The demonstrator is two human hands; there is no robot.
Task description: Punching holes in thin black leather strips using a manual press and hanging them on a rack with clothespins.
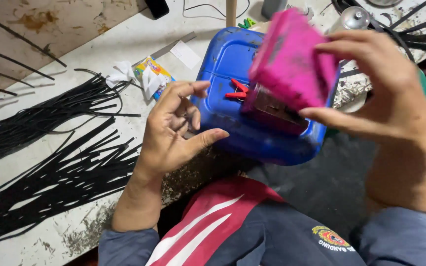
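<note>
My right hand [385, 93] grips a bright pink flat case [292, 59], held tilted above a blue plastic container [232, 118] that lies on its side at the table edge. The pink thing is blurred. Below it a second pink part [272, 113] with a dark inside rests on the container. A small red clip [237, 90] lies on the blue surface. My left hand [176, 130] hovers just left of the container with its fingers curled and apart, and a tiny dark bit seems pinched between fingertips, too small to tell.
Bundles of thin black strips [50, 148] cover the white, stained table [75, 231] at the left. A colourful small packet and crumpled white paper [146, 76] lie behind my left hand. More black strips [415, 29] and a metal can top [355, 17] sit at the far right.
</note>
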